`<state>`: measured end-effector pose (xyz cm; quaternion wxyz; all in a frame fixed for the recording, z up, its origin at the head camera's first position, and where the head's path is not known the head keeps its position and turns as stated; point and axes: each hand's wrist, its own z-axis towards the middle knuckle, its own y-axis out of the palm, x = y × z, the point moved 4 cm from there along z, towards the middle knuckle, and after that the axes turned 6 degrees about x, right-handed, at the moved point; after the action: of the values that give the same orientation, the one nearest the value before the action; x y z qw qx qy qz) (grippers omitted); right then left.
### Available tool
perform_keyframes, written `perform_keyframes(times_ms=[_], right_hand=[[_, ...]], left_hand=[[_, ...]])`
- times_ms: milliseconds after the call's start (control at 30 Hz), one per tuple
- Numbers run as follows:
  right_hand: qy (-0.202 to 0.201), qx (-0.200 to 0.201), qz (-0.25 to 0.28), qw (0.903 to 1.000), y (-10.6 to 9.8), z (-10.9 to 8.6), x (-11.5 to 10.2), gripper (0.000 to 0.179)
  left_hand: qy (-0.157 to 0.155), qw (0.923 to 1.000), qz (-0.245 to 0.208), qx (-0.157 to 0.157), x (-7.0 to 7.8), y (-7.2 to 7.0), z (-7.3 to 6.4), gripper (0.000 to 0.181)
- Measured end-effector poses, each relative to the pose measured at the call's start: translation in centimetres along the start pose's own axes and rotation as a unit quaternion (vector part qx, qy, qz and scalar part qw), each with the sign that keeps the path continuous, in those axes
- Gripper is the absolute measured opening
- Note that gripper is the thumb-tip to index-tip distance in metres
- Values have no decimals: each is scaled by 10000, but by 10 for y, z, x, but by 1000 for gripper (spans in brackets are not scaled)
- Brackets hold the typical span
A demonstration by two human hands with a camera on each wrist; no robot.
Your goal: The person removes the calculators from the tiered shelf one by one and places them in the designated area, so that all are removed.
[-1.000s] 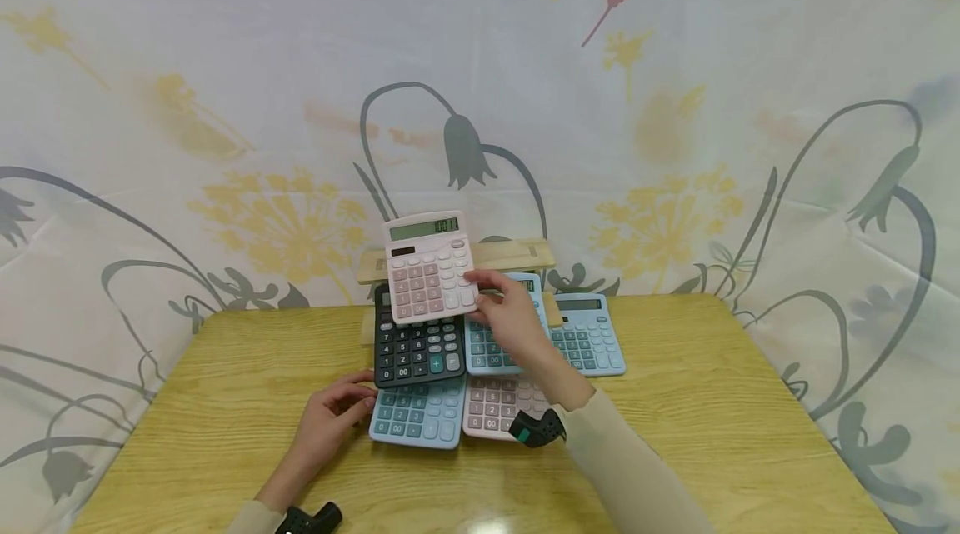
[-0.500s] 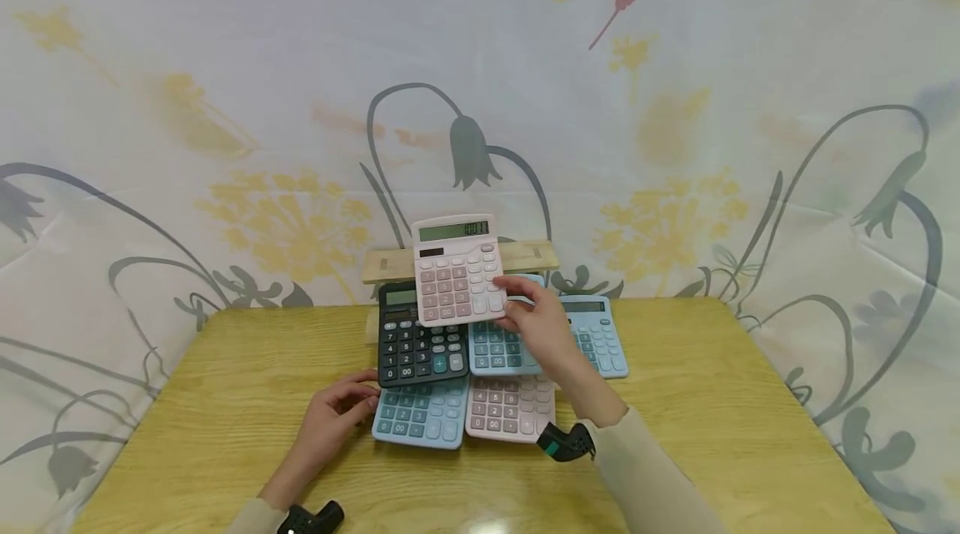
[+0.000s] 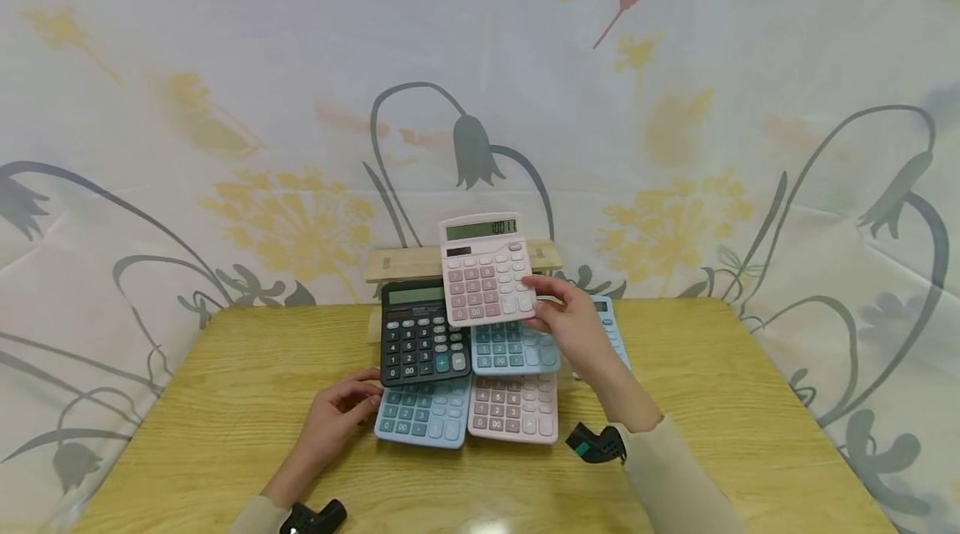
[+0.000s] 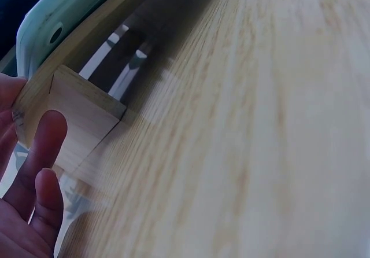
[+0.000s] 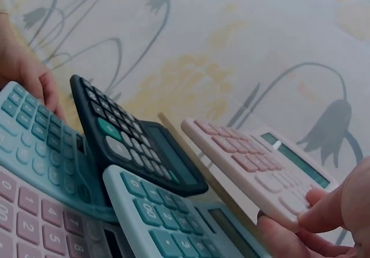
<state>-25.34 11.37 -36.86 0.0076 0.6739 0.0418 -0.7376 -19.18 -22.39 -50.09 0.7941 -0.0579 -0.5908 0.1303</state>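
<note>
My right hand (image 3: 573, 321) pinches a pale pink calculator (image 3: 483, 271) by its lower right corner, between thumb and fingers. It is raised in front of the stand's top rail, overlapping the black calculator (image 3: 420, 342) and a blue calculator (image 3: 517, 351). Beneath those two lean another blue calculator (image 3: 420, 417) and a pink calculator (image 3: 513, 413). My left hand (image 3: 333, 417) rests at the left edge of the wooden stand (image 4: 87, 110), beside the lower blue calculator. Its fingers (image 4: 52, 131) are loosely extended near the wood in the left wrist view.
Another blue calculator (image 3: 611, 326) stands at the right of the rack, mostly behind my right hand. The stand's top rail (image 3: 405, 263) shows behind the calculators. A wooden table (image 3: 712, 401) lies beneath, backed by a flower-patterned cloth (image 3: 675, 59).
My right hand has carried the pale pink calculator rightward, from over the black calculator toward the upper blue one. More of the black calculator now shows. The left hand stays in place.
</note>
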Motion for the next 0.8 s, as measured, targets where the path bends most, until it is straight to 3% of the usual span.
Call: perform_keyframes(times_ms=[333, 800], right_hand=[[-149, 100, 31, 9998, -31, -3, 5, 40], [-261, 404, -47, 9988, -78, -7, 7, 39]], left_hand=[[103, 9999, -125, -28, 0, 2, 0, 6], [5, 10000, 6, 63, 0, 1, 1, 6]])
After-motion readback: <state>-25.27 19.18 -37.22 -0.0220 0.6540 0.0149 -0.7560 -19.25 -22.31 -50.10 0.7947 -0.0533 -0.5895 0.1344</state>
